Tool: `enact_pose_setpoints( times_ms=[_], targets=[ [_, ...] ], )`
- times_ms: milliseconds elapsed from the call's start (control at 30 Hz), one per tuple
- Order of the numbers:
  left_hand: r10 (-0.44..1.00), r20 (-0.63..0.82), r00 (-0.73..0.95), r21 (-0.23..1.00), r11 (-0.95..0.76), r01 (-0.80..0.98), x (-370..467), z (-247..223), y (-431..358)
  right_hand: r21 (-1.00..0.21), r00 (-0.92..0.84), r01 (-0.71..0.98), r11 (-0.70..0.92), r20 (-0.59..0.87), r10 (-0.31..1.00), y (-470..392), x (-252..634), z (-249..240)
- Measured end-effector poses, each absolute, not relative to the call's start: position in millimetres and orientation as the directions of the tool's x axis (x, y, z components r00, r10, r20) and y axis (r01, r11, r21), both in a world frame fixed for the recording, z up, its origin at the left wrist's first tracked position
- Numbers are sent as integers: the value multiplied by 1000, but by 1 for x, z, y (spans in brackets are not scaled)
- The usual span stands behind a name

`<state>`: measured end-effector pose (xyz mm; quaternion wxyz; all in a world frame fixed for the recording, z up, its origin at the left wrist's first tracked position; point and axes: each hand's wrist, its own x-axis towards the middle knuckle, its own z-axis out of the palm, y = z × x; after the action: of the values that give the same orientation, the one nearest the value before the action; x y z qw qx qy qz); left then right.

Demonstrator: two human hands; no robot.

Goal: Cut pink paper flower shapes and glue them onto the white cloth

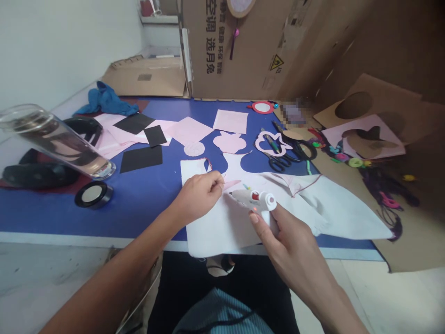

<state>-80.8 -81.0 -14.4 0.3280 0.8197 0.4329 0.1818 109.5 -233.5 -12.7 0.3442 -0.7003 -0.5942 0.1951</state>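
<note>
My right hand [290,239] is wrapped round the handle of a white hot glue gun [252,198], whose dark nozzle points left and whose small red light is lit. Just left of the nozzle, my left hand [200,195] is closed in a pinch at the end of a narrow pink strip [232,184]; the fingertips partly hide where they meet it. Under both hands spreads a large white cloth [215,236] with cut-out curves at its far edge. Beyond it lies a pink flower-shaped cutout [229,142].
Left are a water-filled glass [69,144], a tape roll [93,195], black squares [141,158], headphones [38,171] and a blue cloth [107,99]. Scissors [278,162] and a star-shaped frame [259,144] lie far right. A cardboard box [239,69] stands behind; cut cardboard [392,93] rests right.
</note>
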Motion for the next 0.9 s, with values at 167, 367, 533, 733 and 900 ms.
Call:
enact_pose_setpoints(
  times_ms=[167, 367, 533, 733, 900],
  targets=[
    [829, 15, 560, 720, -397, 569, -81, -14, -79, -693, 169, 720, -42, 116, 979, -225, 108, -11],
    [835, 9, 550, 725, -385, 571, -81, -14, -79, -668, 148, 743, -41, 103, 984, -221, 106, -10],
    [836, 3, 548, 736, -373, 565, -81, -16, -79, -662, 143, 749, -38, 107, 984, -219, 104, -11],
    [841, 4, 542, 734, -371, 569, -81, -15, -80, -653, 129, 757, -20, 120, 984, -219, 103, -14],
    [838, 16, 545, 729, -383, 567, -81, -16, -80, -639, 126, 769, -3, 146, 981, -219, 103, -14]
  ],
)
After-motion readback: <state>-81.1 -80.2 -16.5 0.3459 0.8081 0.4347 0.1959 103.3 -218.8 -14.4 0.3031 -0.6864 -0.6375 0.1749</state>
